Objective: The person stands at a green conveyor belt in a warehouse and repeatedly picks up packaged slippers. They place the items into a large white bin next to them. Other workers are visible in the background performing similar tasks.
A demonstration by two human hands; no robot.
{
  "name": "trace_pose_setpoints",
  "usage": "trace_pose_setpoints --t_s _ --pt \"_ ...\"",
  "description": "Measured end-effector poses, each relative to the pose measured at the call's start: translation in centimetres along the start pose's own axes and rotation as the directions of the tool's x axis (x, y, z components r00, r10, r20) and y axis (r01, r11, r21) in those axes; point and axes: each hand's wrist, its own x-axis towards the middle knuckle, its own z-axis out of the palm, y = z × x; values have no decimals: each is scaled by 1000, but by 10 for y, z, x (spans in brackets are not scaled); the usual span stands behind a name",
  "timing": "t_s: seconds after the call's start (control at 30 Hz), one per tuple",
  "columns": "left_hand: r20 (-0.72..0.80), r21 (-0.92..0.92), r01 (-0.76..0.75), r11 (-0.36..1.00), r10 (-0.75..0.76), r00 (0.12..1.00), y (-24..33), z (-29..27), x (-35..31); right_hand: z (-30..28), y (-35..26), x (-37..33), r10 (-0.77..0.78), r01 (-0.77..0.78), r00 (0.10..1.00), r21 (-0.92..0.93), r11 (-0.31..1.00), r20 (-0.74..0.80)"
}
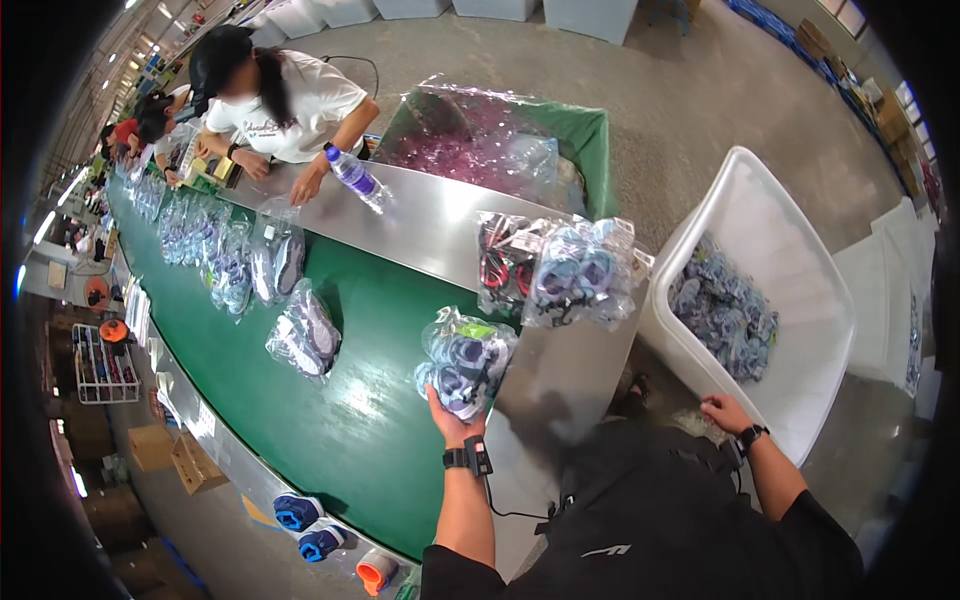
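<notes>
My left hand grips the near end of a clear bag of light-blue and purple shoes at the right end of the green conveyor belt. A bright green piece shows inside the bag. My right hand is at the near side of a white bin, its fingers loosely bent with nothing visible in them. Contact with the rim cannot be made out. Inside the bin lies a heap of bluish shoes. Beyond my left hand, bagged blue shoes and bagged dark-and-red shoes rest on the metal ledge.
Bagged grey-purple shoes and several more bags lie along the belt. Across it, a co-worker stands by a purple-labelled bottle. A green-lined container holds plastic wrapping. Loose dark-blue shoes sit at the belt's near-left edge.
</notes>
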Motion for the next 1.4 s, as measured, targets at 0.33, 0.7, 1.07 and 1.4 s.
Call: trace_pose_setpoints --t_s 0.33,0.7,1.07,1.4 --pt "79 101 227 969 -235 969 -97 56 -106 11 -199 -25 -471 406 851 279 870 230" --pt "242 738 115 665 -420 875 -204 155 -133 -71 -171 -44 -646 648 734 68 759 210" --pt "98 642 382 665 -565 819 -326 215 -134 -153 -81 -29 -369 229 918 566 792 146" --pt "-39 745 445 496 -634 772 -399 185 -111 -171 -19 19 -205 -261 895 839 478 395"
